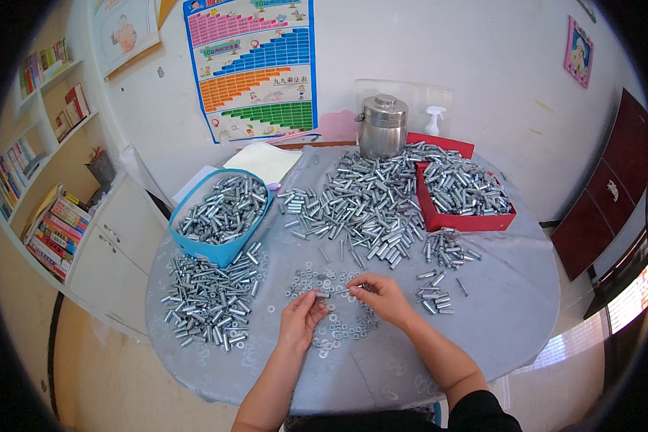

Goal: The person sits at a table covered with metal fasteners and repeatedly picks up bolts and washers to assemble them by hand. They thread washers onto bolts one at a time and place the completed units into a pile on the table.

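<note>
Forearms [272,385], both bare, enter from the lower edge of the frame, the right one out of a black sleeve [482,412]. Left hand [301,318], lower centre: fingers drawn together in a pinch, thumb against forefinger, gripping a metal cylinder [322,295]. Right hand [383,298], just right of it: fingers likewise pinched, grasping a thin rod [342,291]; the exact contact is too small to verify.

Cylinder: smooth, bright, silver-grey, located slightly below mid-frame. Its long axis lies nearly level, across the frame, with the free end pointing right. Rod: slender, metallic, free end pointing left toward the cylinder, the two roughly in line. Whether they touch cannot be determined.

Beneath and around the hands, small ring-shaped washers [348,330] lie scattered, flat and pale. The tabletop [381,360] carries a grey covering with a slight sheen and creases near the lower edge.

Further out, a loose pile of metal parts [209,299] lies left of the hands, directly below a light-blue bin [219,252] filled with similar pieces. Upper centre holds a large heap [374,198] of cylinders lying at mixed angles. Right of it stands a red box [475,222], also full. Smaller clusters [437,297] lie below the box. Behind the heap stands a lidded, brushed-looking metal pot [383,129].
</note>
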Motion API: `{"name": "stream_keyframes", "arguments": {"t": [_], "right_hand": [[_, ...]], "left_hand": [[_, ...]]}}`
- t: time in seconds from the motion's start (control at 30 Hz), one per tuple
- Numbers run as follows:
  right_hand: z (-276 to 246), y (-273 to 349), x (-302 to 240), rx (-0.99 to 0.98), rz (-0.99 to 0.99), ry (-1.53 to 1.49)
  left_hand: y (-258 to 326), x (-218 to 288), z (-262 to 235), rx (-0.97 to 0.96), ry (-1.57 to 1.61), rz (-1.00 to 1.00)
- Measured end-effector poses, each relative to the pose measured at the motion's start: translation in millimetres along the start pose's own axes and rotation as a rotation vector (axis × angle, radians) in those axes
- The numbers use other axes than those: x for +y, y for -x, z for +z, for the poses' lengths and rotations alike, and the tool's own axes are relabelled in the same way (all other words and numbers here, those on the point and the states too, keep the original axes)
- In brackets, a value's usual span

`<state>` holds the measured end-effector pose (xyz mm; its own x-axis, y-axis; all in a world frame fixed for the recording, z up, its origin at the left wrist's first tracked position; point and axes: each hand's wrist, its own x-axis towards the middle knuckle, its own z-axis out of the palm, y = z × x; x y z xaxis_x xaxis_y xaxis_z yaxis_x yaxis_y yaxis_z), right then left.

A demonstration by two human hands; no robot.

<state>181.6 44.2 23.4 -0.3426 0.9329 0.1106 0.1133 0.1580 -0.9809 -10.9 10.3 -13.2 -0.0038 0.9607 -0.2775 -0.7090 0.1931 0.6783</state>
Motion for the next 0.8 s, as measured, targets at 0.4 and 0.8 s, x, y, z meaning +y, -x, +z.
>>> {"name": "stream_keyframes", "arguments": {"t": [0.4, 0.8], "right_hand": [[11, 5, -7, -0.032, -0.177, 0.223], [-8, -3, 23, 0.031, -0.398, 0.823]], "left_hand": [[9, -9, 10, -0.183, -0.405, 0.082], [6, -1, 11, 0.036, -0.34, 0.241]]}}
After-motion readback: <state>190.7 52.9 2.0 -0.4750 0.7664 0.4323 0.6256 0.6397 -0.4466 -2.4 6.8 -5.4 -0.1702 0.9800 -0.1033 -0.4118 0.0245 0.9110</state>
